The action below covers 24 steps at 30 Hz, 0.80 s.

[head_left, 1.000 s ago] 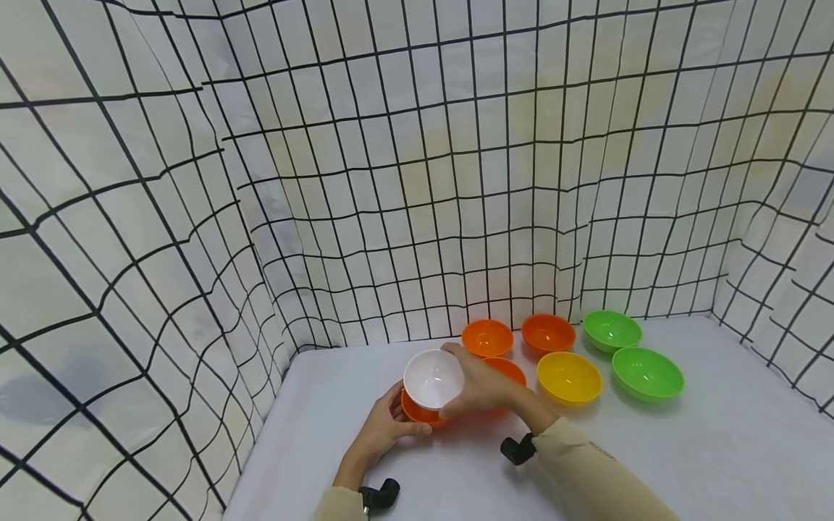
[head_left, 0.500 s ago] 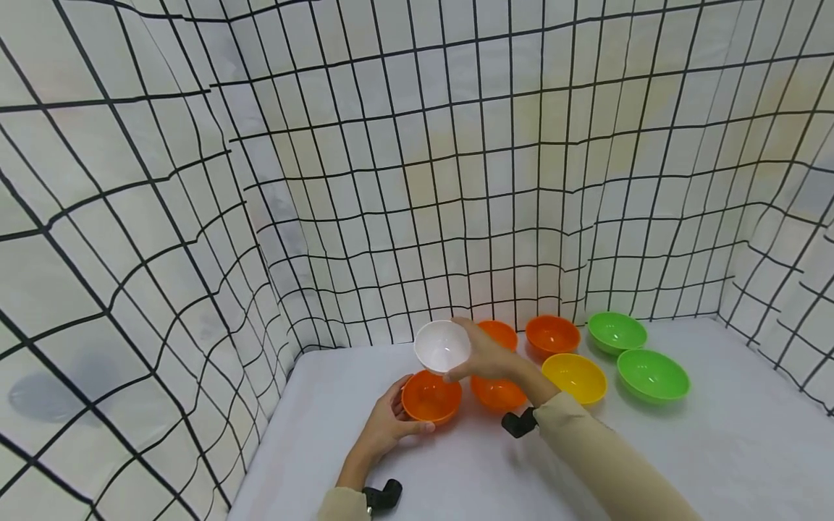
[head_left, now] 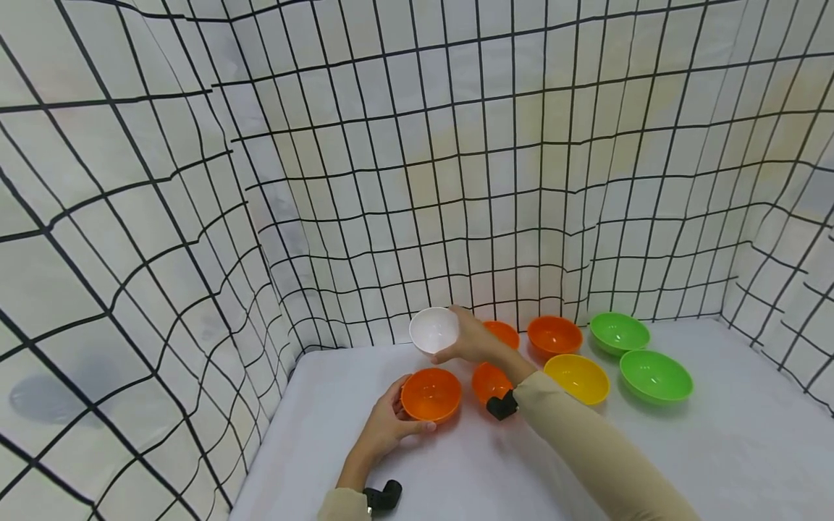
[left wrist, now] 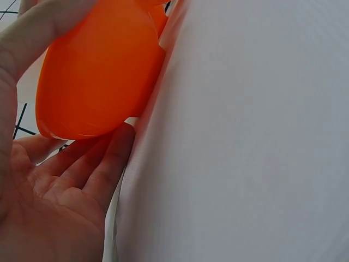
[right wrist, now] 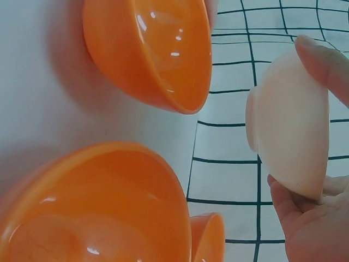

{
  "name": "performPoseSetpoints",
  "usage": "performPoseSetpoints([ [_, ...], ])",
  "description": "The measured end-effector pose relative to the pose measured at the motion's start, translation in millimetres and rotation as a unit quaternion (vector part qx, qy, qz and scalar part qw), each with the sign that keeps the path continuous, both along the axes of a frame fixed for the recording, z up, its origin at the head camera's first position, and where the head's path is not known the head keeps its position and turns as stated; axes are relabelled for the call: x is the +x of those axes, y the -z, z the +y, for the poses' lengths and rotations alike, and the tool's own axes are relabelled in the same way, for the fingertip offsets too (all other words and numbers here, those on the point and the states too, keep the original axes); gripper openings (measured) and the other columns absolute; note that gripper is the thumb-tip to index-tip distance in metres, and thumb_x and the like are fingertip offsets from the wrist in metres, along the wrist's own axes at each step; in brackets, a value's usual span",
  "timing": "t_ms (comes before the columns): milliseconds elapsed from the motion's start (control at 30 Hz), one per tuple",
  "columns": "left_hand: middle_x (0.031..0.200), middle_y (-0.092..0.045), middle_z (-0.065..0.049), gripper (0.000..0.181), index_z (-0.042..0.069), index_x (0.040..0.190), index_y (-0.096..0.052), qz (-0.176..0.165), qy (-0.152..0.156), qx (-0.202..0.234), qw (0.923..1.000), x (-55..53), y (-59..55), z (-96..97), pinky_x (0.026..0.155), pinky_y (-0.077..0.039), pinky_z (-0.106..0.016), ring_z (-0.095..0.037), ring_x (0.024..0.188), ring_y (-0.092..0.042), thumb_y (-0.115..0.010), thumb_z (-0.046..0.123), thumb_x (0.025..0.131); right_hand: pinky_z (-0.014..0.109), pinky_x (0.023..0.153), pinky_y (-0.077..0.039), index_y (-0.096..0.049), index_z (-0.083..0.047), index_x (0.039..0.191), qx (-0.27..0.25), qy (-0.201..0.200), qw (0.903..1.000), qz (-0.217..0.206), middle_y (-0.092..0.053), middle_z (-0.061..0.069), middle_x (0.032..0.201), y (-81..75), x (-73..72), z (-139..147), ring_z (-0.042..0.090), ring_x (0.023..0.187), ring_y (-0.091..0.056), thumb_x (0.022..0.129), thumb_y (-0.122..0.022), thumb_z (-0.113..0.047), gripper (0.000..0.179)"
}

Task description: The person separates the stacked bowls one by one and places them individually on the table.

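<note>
My right hand (head_left: 469, 336) grips a white bowl (head_left: 431, 330) by its right side, near the back edge of the table. In the right wrist view that bowl (right wrist: 292, 125) is off the table, thumb on one side and fingers on the other. My left hand (head_left: 384, 427) holds an orange bowl (head_left: 431, 395) on the table, straight in front of the white one. In the left wrist view the thumb lies along this bowl (left wrist: 103, 76) and the fingertips touch its lower wall. A second orange bowl (head_left: 490, 383), partly behind my right wrist, stands just right of it.
More orange bowls (head_left: 554, 336) line the back of the white table (head_left: 313, 427). A yellow bowl (head_left: 576, 378) and two green bowls (head_left: 655, 376) stand on the right. Behind the table rises a white sheet wall with a black grid (head_left: 417, 181).
My right hand has lifted the white bowl from over the left orange bowl and carried it back towards the wall. The left hand stays at its orange bowl.
</note>
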<state>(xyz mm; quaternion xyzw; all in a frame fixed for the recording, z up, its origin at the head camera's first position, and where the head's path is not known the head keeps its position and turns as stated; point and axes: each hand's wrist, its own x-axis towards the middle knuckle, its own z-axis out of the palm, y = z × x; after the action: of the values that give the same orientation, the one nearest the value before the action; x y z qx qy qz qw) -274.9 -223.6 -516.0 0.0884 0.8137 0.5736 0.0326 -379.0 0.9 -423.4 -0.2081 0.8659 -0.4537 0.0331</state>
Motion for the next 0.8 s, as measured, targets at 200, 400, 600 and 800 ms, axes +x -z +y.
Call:
performPoseSetpoints([
  [200,0.154,-0.051,-0.007,0.101,0.018,0.157,-0.037,-0.001,-0.004,-0.018,0.9998,-1.0,-0.2,-4.7,0.117,-0.046,-0.049,-0.029,0.137,-0.054,-0.093,0.036,0.074,0.055,0.11,-0.049,-0.035,-0.004,0.154,0.017,0.014,0.9997,-0.011,-0.047,0.016,0.149,5.5,-6.0,-8,0.034,0.126,-0.053,0.068,-0.097,-0.029,0.109],
  [400,0.154,-0.051,-0.009,0.102,0.017,0.158,-0.037,-0.003,-0.003,-0.032,0.9995,-1.8,-0.4,-9.2,0.114,-0.048,-0.049,-0.028,0.133,-0.056,-0.092,0.036,0.075,0.057,0.109,-0.05,-0.036,-0.003,0.153,0.033,0.019,0.9991,-0.017,-0.048,0.019,0.146,20.1,-17.0,-14,0.035,0.124,-0.053,0.067,-0.098,-0.028,0.108],
  [600,0.153,-0.052,-0.01,0.101,0.015,0.158,-0.037,-0.009,-0.008,-0.037,0.9992,0.8,-2.8,-11.5,0.114,-0.048,-0.051,-0.029,0.131,-0.056,-0.092,0.032,0.075,0.06,0.114,-0.045,-0.024,-0.003,0.16,0.067,0.035,0.9963,-0.039,-0.038,0.022,0.157,30.8,-21.5,-18,0.04,0.134,-0.048,0.071,-0.096,-0.028,0.117],
  [800,0.153,-0.052,-0.01,0.099,0.017,0.157,-0.038,-0.006,-0.01,-0.034,0.9993,2.4,-5.5,-11.2,0.115,-0.047,-0.053,-0.03,0.132,-0.056,-0.092,0.029,0.076,0.062,0.12,-0.037,-0.015,-0.004,0.163,0.096,0.033,0.9933,-0.056,-0.02,0.024,0.168,30.1,-20.3,-21,0.043,0.145,-0.039,0.076,-0.092,-0.031,0.119],
])
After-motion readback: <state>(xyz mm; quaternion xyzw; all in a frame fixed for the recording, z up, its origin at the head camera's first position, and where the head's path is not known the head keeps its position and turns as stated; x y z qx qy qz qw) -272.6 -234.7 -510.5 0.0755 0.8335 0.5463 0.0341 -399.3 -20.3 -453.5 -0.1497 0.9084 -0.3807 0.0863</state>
